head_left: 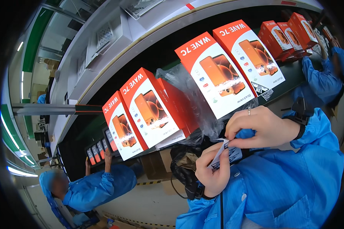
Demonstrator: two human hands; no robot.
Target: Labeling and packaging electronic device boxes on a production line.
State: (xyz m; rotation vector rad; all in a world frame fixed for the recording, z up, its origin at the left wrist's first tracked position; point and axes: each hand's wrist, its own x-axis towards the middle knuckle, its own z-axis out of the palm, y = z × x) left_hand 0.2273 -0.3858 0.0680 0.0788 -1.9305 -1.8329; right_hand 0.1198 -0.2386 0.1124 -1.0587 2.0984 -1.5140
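Observation:
In front of my chest, my left hand (214, 171) pinches a small white strip of printed labels (219, 155) between thumb and fingers. My right hand (263, 128), with a ring on one finger, closes its fingertips on the strip's upper end, where a corner curls up. Just beyond my hands stands an orange-and-white phone box (221, 76). Another phone box (252, 55) stands beside it, with a black-and-white label (262, 91) at its lower corner. Crumpled clear plastic (210, 122) lies next to these boxes.
More phone boxes (151, 110) stand to the left on the dark bench, others (275, 38) at the far right. A white shelf (141, 38) runs behind. One co-worker in blue (91, 191) handles a tray of phones (97, 150) at left; another (321, 80) is at right.

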